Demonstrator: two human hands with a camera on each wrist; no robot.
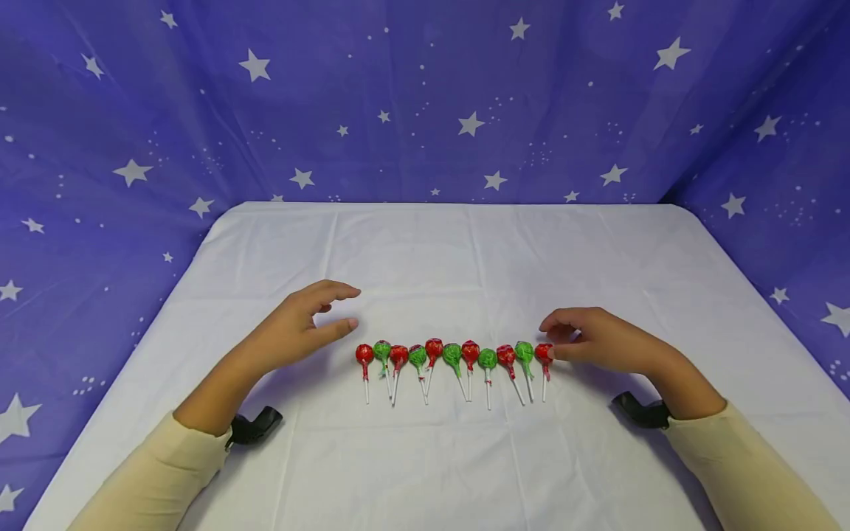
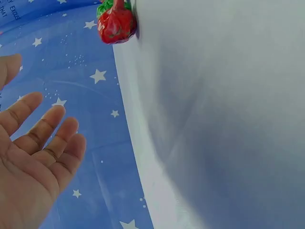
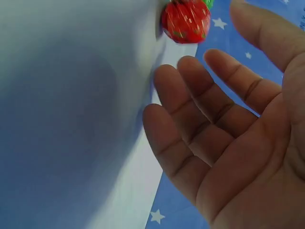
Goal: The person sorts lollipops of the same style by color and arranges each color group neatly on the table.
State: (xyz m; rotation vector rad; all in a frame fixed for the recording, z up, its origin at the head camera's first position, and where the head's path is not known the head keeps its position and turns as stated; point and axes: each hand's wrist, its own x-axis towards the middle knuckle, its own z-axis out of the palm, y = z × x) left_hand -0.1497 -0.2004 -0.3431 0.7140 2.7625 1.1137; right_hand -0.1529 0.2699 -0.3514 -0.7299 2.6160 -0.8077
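Note:
Several lollipops in red and green wrappers lie side by side in a row, white sticks toward the person, colours alternating. At the row's left end is a red lollipop [image 1: 364,354]; beside it lies a green lollipop [image 1: 381,349]. My left hand [image 1: 292,328] hovers left of that end, fingers spread and holding nothing; its palm [image 2: 28,176] shows in the left wrist view. My right hand [image 1: 607,341] is by the right-end red lollipop [image 1: 543,352], its thumb overlapping the candy in the head view. In the right wrist view, that red lollipop [image 3: 187,21] appears apart from the loosely bent fingers [image 3: 171,129].
A white cloth [image 1: 412,472] covers the table. Behind and at both sides hangs a blue-purple curtain [image 1: 425,88] with white stars. A black wrist camera [image 1: 255,426] sits on the left wrist, another black camera [image 1: 640,410] on the right.

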